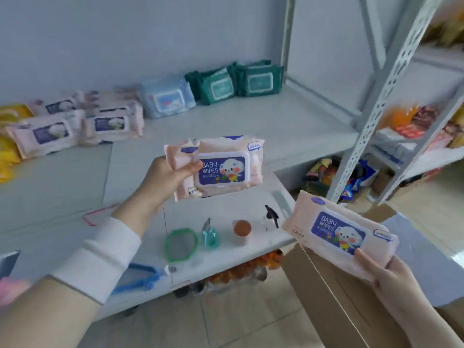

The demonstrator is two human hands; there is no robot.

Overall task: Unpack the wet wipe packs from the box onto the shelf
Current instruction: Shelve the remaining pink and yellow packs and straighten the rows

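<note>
My left hand [167, 179] grips a pink baby wipes pack [221, 169] by its left end, holding it up over the grey shelf [251, 121]. My right hand [391, 275] holds a second pink baby wipes pack [339, 232] by its lower right end, above the open cardboard box [334, 292] at the lower right. On the shelf lie several pink packs [75, 121] at the left, a light blue pack [167, 97] and two dark green packs [236, 81] at the back.
A lower ledge [226, 209] carries a green-rimmed strainer [181, 244], a teal spray bottle [210, 234], a brown-lidded cup [242, 229], a black clip [272, 216] and blue tongs [140, 277]. A perforated shelf upright [381, 101] stands at the right, with snack bags [414, 121] behind. Yellow packets [10, 136] lie far left.
</note>
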